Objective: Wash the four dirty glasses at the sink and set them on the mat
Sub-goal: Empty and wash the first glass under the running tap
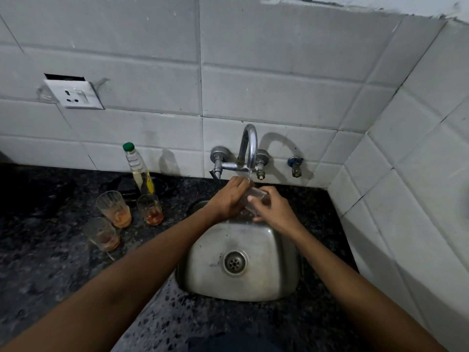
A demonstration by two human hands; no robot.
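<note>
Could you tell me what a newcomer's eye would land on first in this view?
Both hands, left hand and right hand, hold a clear glass under the running tap above the steel sink. Left of the sink, three dirty glasses stand on the dark counter by a green-capped bottle.

Bare forearms — no sleeves (no rings or watch visible) — dark garment below.

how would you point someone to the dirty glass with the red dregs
Start at the steel sink and look left along the dark counter to the green-capped bottle by the wall. The glass stands just in front of it, nearest the sink of the three; its dregs are redder than the others' orange-brown.
</note>
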